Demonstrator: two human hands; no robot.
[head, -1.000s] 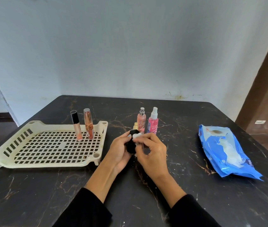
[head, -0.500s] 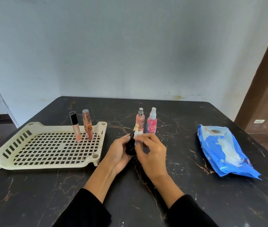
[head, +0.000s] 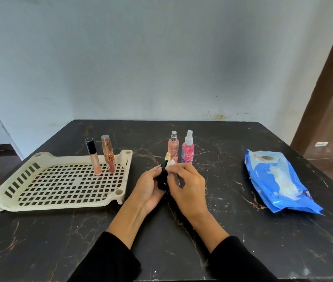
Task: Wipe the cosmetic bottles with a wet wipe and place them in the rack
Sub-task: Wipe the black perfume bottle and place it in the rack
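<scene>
My left hand (head: 148, 186) grips a small black bottle (head: 163, 177) with a gold cap above the table's middle. My right hand (head: 188, 186) presses a white wet wipe (head: 170, 164) against the bottle's upper part. Just behind my hands stand a peach spray bottle (head: 173, 146) and a pink spray bottle (head: 188, 149). The cream slotted rack (head: 39, 192) lies at the left. Two slim tubes stand upright in its far corner: one with a black cap (head: 93, 157) and an orange one (head: 108, 156).
A blue wet-wipe pack (head: 277, 180) lies on the right side of the black marble table (head: 232, 231). A pale wall rises behind the table's far edge. A brown door frame (head: 328, 78) stands at the right.
My hands have kept rubbing the wipe over the black bottle. The bottle is turned more upright, so its gold cap shows above my fingers.
</scene>
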